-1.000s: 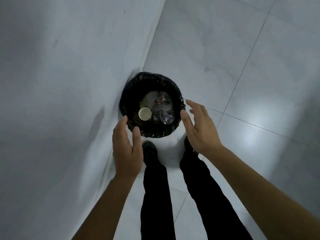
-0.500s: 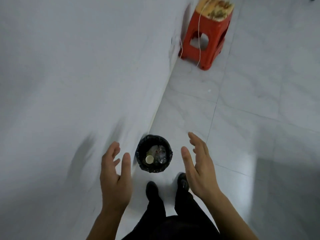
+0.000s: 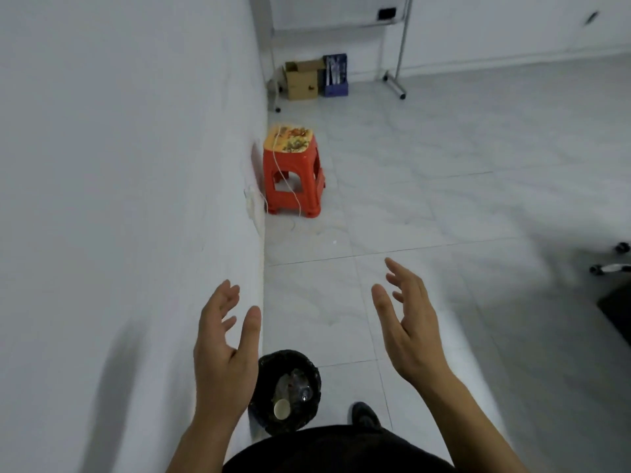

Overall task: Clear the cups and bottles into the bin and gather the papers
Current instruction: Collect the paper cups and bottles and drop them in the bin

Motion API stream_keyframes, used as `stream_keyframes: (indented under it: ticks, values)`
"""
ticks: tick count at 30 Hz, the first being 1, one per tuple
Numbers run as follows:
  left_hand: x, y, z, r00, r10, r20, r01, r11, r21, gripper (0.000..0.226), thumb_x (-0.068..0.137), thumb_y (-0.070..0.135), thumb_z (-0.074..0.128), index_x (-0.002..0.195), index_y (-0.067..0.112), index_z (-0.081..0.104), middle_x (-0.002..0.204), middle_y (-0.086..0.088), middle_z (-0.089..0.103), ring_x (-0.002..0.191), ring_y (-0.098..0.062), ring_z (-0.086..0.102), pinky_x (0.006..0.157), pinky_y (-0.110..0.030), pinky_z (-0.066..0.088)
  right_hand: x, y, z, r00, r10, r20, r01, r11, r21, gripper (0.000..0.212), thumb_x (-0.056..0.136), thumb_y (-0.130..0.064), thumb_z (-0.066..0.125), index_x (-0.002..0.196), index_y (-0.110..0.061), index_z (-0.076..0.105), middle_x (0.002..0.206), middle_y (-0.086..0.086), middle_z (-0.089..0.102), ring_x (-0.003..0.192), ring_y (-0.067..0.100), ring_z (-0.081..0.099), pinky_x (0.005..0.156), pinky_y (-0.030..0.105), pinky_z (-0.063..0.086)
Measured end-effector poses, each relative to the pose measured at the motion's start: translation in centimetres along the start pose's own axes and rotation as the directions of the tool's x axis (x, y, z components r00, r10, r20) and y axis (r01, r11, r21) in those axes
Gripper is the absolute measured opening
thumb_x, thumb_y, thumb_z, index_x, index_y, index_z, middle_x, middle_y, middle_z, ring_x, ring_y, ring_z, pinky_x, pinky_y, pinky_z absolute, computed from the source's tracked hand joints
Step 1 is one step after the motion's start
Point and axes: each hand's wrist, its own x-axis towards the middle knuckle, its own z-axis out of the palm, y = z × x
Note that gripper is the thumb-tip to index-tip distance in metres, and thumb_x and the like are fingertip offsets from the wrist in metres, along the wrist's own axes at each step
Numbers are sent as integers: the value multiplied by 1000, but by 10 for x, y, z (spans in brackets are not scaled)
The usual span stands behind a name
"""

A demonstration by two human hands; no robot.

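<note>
A small round bin [image 3: 309, 363] with a black liner stands on the floor against the white wall, low in the view. Inside it lie a paper cup [image 3: 282, 408] and a clear plastic bottle [image 3: 305, 392] among other rubbish. My left hand [image 3: 223, 349] hovers above the bin's left side, fingers spread and empty. Well above and to the right of the bin, my right hand [image 3: 408, 326] is raised with its fingers relaxed and holds nothing. No papers are in view.
A red plastic stool [image 3: 293, 172] with a white cable over it stands by the wall ahead. Further back are a cardboard box [image 3: 302, 80], a blue box [image 3: 335, 75] and a whiteboard stand's legs [image 3: 396, 83]. A chair base [image 3: 611, 268] shows at the right edge. My shoe [image 3: 364, 414] is beside the bin.
The view has tilted up from the bin toward the room, so the bin slid to the bottom of the frame. Both hands stay empty and have risen away from the bin.
</note>
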Motion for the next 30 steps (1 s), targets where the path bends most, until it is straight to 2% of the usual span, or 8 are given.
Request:
stream_keyframes:
  ticks: [4, 8, 11, 15, 18, 23, 26, 30]
  values:
    - [-15, -15, 9, 978, 26, 208, -14, 998, -59, 55, 88, 41, 57, 140, 25, 47, 132, 14, 58, 124, -2, 53, 103, -34, 46, -73, 17, -16, 977, 165, -136, -176, 982, -70, 47, 98, -51, 45, 141, -34, 47, 142, -15, 46, 127, -1, 48, 106, 32, 46]
    - [-56, -30, 42, 891, 45, 452, -1, 995, -98, 50, 90, 35, 61, 137, 28, 47, 133, 15, 58, 125, -1, 53, 104, -40, 46, -168, 29, -39, 882, 320, -347, -371, 924, -90, 48, 95, -52, 47, 141, -38, 44, 137, -20, 47, 123, -9, 47, 104, 27, 45]
    - [-97, -18, 70, 773, 108, 625, -30, 991, -134, 50, 90, 37, 60, 137, 30, 46, 134, 16, 56, 124, 0, 52, 104, -39, 46, -238, 20, -66, 754, 410, -514, -486, 874, -16, 42, 94, -53, 48, 135, -49, 41, 132, -26, 47, 121, -11, 48, 100, 22, 42]
    - [-154, 28, 111, 523, 299, 798, -179, 954, -240, 50, 91, 40, 59, 139, 31, 44, 136, 22, 52, 125, 5, 49, 103, -29, 43, -323, 16, -105, 493, 404, -770, -566, 821, 69, 39, 96, -53, 48, 134, -45, 47, 131, -25, 50, 120, -5, 51, 97, 24, 44]
    - [-205, 65, 136, 337, 411, 847, -243, 907, -343, 50, 94, 42, 58, 140, 33, 41, 137, 21, 52, 125, 4, 50, 101, -23, 42, -381, 13, -128, 290, 412, -864, -573, 798, 188, 39, 97, -51, 51, 134, -43, 46, 125, -31, 47, 119, -2, 52, 97, 26, 44]
    - [-309, 103, 172, 87, 492, 866, -263, 850, -457, 53, 88, 38, 57, 139, 33, 42, 136, 18, 54, 123, 2, 52, 97, -19, 43, -467, 21, -164, 16, 434, -901, -535, 765, 359, 52, 90, -49, 52, 140, -36, 45, 128, -12, 51, 119, 6, 53, 97, 26, 43]
    - [-383, 111, 197, -7, 481, 877, -247, 849, -467, 53, 90, 38, 60, 140, 31, 42, 135, 13, 55, 123, 2, 52, 99, -24, 46, -521, 43, -193, -75, 457, -886, -511, 746, 428, 59, 87, -55, 51, 142, -35, 44, 131, -14, 51, 121, 7, 52, 98, 29, 45]
    - [-475, 128, 232, -39, 465, 884, -220, 860, -461, 54, 92, 39, 60, 142, 31, 41, 136, 16, 53, 125, 0, 52, 101, -31, 47, -581, 76, -262, -123, 477, -870, -482, 738, 472, 61, 85, -56, 53, 142, -37, 43, 133, -14, 51, 122, 8, 52, 95, 26, 43]
